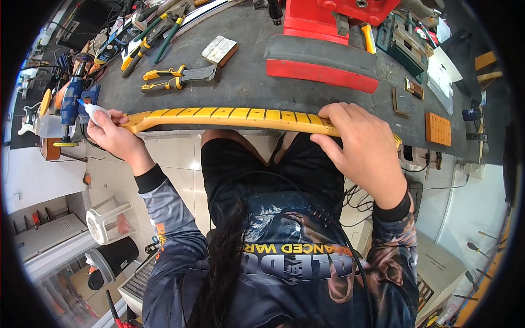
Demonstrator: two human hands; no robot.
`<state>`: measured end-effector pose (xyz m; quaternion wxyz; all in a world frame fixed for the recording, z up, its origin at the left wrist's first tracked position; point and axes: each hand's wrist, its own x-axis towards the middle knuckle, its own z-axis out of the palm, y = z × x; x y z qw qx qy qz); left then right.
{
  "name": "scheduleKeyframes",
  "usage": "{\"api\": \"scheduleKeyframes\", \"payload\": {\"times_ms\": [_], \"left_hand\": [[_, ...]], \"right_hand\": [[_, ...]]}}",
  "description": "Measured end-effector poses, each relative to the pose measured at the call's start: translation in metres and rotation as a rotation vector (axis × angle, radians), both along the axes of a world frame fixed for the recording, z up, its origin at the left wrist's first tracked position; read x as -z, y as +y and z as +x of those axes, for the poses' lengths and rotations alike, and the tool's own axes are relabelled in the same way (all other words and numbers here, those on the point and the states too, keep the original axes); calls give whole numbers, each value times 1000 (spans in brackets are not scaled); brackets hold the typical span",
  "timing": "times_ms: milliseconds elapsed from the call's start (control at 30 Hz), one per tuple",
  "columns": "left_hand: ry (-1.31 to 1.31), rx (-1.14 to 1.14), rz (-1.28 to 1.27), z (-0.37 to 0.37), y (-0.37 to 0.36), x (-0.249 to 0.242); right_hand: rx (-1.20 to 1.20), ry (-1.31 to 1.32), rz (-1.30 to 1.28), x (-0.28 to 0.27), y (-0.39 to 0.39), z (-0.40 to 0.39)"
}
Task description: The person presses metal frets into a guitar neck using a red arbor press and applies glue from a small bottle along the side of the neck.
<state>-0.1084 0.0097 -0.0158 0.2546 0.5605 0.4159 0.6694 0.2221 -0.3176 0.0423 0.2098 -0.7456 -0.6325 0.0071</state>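
Note:
A yellow guitar neck (239, 114) with dark frets lies crosswise before me, along the front edge of the workbench. My right hand (363, 145) is wrapped over its right part, thumb on the near side and fingers on top, hiding some of the fretboard. The far right tip shows past the hand. At the curved left end, my left hand (116, 134) grips a small white squeeze bottle (97, 111) with a blue tip pointing up and left. Its fingertips are right at the end of the neck.
On the dark workbench (235, 90) lie yellow-black pliers (180, 76), a whitish block (220, 50) and long-handled cutters (145, 49). A red vise (322, 65) stands at the back. To the right sit a wooden block with holes (438, 129) and a green toolbox (403, 46); leftward, a blue power tool (71, 101).

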Motion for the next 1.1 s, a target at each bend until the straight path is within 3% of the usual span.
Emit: {"api": "scheduleKeyframes", "payload": {"times_ms": [167,233,300,367,433,500,533,633,700,767,933,1100], "left_hand": [[-99,-12,48,-2,-11,11],[-142,-17,80,-5,-15,18],[-176,3,82,-9,-14,22],[-212,31,87,-12,-16,24],[-206,40,86,-19,-13,30],[-202,54,86,-19,-13,29],[-201,66,92,-17,-14,29],[-176,57,98,-12,-18,31],[-152,32,100,-11,-18,32],[-193,123,85,-9,-19,32],[-281,245,120,5,-31,7],[-254,419,101,31,-58,-16]], "right_hand": [[-139,11,-16,-4,8,16],[-263,180,-319,-8,11,21],[-261,262,-399,-10,9,18],[-183,530,-606,-12,5,13],[-223,661,-592,2,0,16],[-144,1178,-763,11,-2,14],[-204,1113,-880,7,-1,18],[-219,1101,-916,9,-8,16],[-214,1070,-827,5,-15,12],[-286,682,-452,-12,-18,8],[-209,146,-150,-23,-5,18],[-220,-3,7,-6,7,21]]}}
